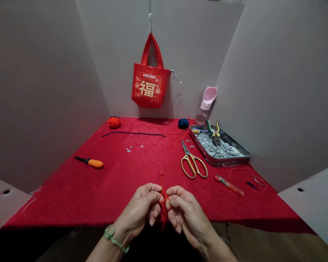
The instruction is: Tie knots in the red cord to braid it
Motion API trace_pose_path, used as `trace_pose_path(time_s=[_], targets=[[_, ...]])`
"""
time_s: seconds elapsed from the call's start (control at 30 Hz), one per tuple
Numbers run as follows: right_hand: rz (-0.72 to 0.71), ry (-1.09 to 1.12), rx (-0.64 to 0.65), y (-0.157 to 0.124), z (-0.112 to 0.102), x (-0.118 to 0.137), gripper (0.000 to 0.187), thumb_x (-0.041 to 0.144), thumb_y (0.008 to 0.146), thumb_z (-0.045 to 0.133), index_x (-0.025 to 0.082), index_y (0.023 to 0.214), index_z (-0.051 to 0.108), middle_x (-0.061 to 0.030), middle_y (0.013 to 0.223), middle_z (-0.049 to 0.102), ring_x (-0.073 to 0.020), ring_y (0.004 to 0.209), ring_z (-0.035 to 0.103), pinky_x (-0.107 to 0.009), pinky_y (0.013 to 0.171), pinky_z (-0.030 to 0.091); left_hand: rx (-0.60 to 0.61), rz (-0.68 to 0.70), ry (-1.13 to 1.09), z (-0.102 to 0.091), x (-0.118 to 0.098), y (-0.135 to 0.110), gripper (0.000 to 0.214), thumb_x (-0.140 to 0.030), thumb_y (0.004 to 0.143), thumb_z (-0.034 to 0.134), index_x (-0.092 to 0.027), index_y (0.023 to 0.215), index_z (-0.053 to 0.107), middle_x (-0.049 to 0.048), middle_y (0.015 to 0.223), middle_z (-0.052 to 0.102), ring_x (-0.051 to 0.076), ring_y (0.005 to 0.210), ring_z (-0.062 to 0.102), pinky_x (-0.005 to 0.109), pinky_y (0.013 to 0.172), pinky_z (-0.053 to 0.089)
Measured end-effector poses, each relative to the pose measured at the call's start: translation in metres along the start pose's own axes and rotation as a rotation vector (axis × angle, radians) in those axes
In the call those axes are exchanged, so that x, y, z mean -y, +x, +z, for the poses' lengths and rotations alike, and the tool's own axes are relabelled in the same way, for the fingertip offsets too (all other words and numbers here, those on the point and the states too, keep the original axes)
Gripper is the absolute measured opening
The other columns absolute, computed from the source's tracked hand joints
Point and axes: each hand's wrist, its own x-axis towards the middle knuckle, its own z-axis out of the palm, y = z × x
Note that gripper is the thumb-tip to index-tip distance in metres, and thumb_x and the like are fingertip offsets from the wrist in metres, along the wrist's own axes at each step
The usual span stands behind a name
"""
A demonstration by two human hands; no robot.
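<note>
Near the table's front edge, my left hand and my right hand face each other, thumbs against index fingers. Both are closed on strands of an orange-red cord. From between my fingers the cord runs straight forward to a small pin-like fixing on the red cloth. Several strands cross between the two hands, and the loose ends hang below, partly hidden by the fingers. A green bangle circles my left wrist. Closest to my right hand lie gold-handled scissors, blades slightly apart.
The red-covered table also holds an orange-handled tool, small washers, a dark braided cord, orange yarn, blue yarn and a cutter. Pliers rest on a metal tray of screws. A red bag hangs behind.
</note>
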Motion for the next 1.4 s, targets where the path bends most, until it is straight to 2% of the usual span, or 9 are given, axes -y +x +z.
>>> trace_pose_path(time_s=[0.13, 0.37, 0.53, 0.77, 0.93, 1.03, 1.1, 1.27, 1.4], targets=[[0.014, -0.053, -0.043, -0.001, 0.002, -0.002, 0.03, 0.029, 0.074, 0.048, 0.012, 0.098, 0.038, 0.0022, 0.059, 0.051, -0.0051, 0.035, 0.042, -0.012, 0.027, 0.03, 0.053, -0.051, 0.003, -0.002, -0.001, 0.0, 0.018, -0.017, 0.067, 0.046, -0.01, 0.084, 0.047, -0.0006, 0.051, 0.051, 0.005, 0.035, 0.037, 0.013, 0.029, 0.03], [0.008, -0.207, -0.067, 0.002, 0.009, -0.002, 0.048, 0.046, 0.067, 0.057, 0.01, 0.093, 0.038, 0.0001, 0.057, 0.054, -0.0066, 0.032, 0.043, -0.013, 0.024, 0.03, 0.025, 0.035, 0.101, 0.001, 0.005, -0.001, 0.021, -0.026, 0.072, 0.047, -0.013, 0.09, 0.045, -0.0052, 0.045, 0.044, 0.003, 0.032, 0.026, 0.013, 0.029, 0.017], [0.01, -0.29, -0.082, 0.006, 0.01, -0.005, 0.039, 0.046, 0.068, 0.054, 0.012, 0.079, 0.039, 0.0009, 0.053, 0.052, -0.0061, 0.031, 0.042, -0.013, 0.023, 0.028, 0.009, 0.086, 0.13, 0.001, 0.009, -0.006, 0.028, -0.032, 0.075, 0.047, -0.014, 0.096, 0.044, -0.0067, 0.045, 0.041, 0.002, 0.032, 0.025, 0.013, 0.03, 0.015], [-0.081, -0.296, -0.14, 0.003, 0.008, -0.01, 0.021, 0.031, 0.069, 0.046, 0.011, 0.075, 0.04, 0.0009, 0.043, 0.05, -0.0042, 0.027, 0.038, -0.01, 0.026, 0.024, -0.017, 0.099, 0.152, 0.002, 0.006, -0.007, 0.015, -0.026, 0.072, 0.047, -0.013, 0.079, 0.046, -0.0081, 0.041, 0.037, 0.002, 0.03, 0.023, 0.013, 0.029, 0.016], [-0.08, -0.223, -0.045, -0.004, 0.004, -0.007, 0.028, 0.037, 0.07, 0.051, 0.012, 0.076, 0.04, 0.0008, 0.049, 0.052, -0.005, 0.031, 0.039, -0.012, 0.025, 0.025, 0.01, 0.098, 0.101, 0.003, 0.004, -0.005, 0.014, -0.027, 0.071, 0.046, -0.013, 0.073, 0.046, -0.0046, 0.043, 0.045, 0.003, 0.029, 0.03, 0.013, 0.028, 0.019], [-0.069, -0.172, -0.012, -0.008, 0.004, -0.005, 0.026, 0.036, 0.071, 0.052, 0.014, 0.078, 0.039, 0.0048, 0.052, 0.048, -0.0019, 0.029, 0.033, -0.011, 0.025, 0.02, 0.008, 0.062, 0.019, 0.003, 0.004, -0.004, 0.014, -0.025, 0.069, 0.05, -0.011, 0.071, 0.047, -0.0006, 0.054, 0.051, 0.003, 0.034, 0.038, 0.013, 0.031, 0.024], [-0.044, -0.149, 0.014, -0.012, 0.003, -0.006, 0.023, 0.032, 0.073, 0.052, 0.014, 0.079, 0.039, 0.0064, 0.053, 0.044, -0.0004, 0.03, 0.028, -0.01, 0.025, 0.017, 0.026, 0.032, -0.075, 0.002, 0.003, -0.005, 0.013, -0.022, 0.067, 0.052, -0.011, 0.07, 0.047, -0.0019, 0.058, 0.049, 0.002, 0.037, 0.039, 0.012, 0.033, 0.025], [-0.023, -0.243, 0.032, -0.022, 0.002, -0.015, 0.025, 0.037, 0.077, 0.05, 0.014, 0.078, 0.039, 0.0053, 0.053, 0.044, -0.0004, 0.031, 0.028, -0.011, 0.027, 0.015, 0.06, -0.07, -0.177, 0.0, 0.001, -0.005, 0.012, -0.022, 0.068, 0.052, -0.012, 0.07, 0.045, -0.0077, 0.051, 0.032, -0.001, 0.034, 0.02, 0.013, 0.033, 0.009], [-0.05, -0.335, 0.027, -0.034, 0.004, -0.019, 0.03, 0.043, 0.078, 0.048, 0.014, 0.077, 0.04, 0.0047, 0.051, 0.045, -0.001, 0.031, 0.029, -0.012, 0.029, 0.016, -0.042, 0.0, -0.049, 0.005, -0.001, -0.006, 0.027, -0.035, 0.066, 0.058, -0.015, 0.066, 0.04, -0.0099, 0.045, 0.026, -0.001, 0.032, 0.017, 0.015, 0.034, 0.004]])
